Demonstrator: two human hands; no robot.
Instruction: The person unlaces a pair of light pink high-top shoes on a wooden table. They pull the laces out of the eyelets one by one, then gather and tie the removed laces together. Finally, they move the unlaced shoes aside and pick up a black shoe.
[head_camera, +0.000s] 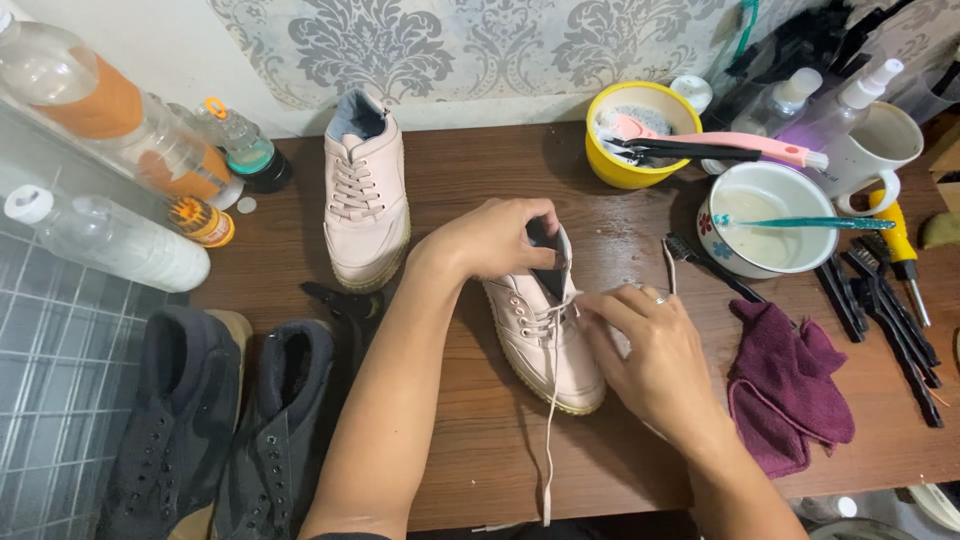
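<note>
Far out beyond the left hand (495, 238), plastic bottles lie tilted at the table's edge — one clear with a broad orange label (85, 95), one with a white cap (105, 240), and a small orange-lidded jar (200, 222) beside them. Beyond the right hand (655, 350) stand a yellow bowl (630, 150) holding brushes, a white bowl (765, 230) and spray bottles (800, 105).

The left hand is curled closed around the collar of the pink shoe (545, 345), which sits on the wooden table (480, 440) between both hands. The right hand, fingers pinched together, holds the shoelace (549, 440) at the eyelets — its loose end trails toward the person. A second pink shoe (365, 205) stands just past the left forearm; a purple cloth (785, 385) lies beside the right wrist.
</note>
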